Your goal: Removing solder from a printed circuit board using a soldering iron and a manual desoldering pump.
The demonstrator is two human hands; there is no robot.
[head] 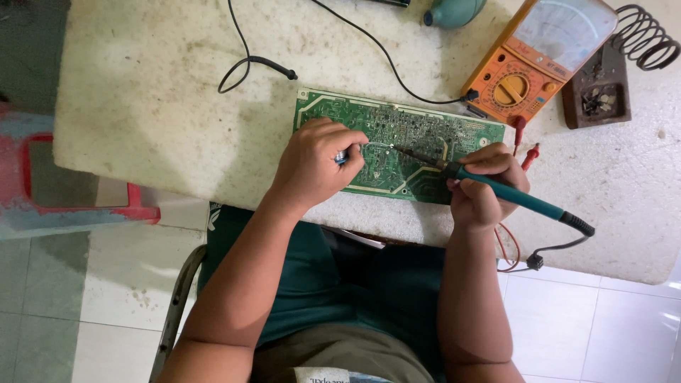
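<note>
A flat green circuit board with lots of tiny silver dots lies on the bench, near the edge by the person. The right hand is curled tight around a teal soldering iron with a black end. It holds it like a pencil, and the thin metal tip points toward ten o'clock and touches the middle of the board. The right arm comes straight up from six o'clock. The left hand rests on the left part of the board, bent at the wrist. Its fingers are pinched shut on a small blue and silver thing, and a thin shiny solder wire runs from there to the iron's tip. The left arm comes in from seven o'clock.

The bench is pale stone, rough and spotted with dirt. At one o'clock from the board sits an orange boxy meter with a round dial and a white face. A black cable curls at eleven o'clock. Two red probes lie just beside the right hand. At two o'clock there is a dark brown stand with a coiled wire spring. A round teal rubber bulb sits at twelve o'clock.
</note>
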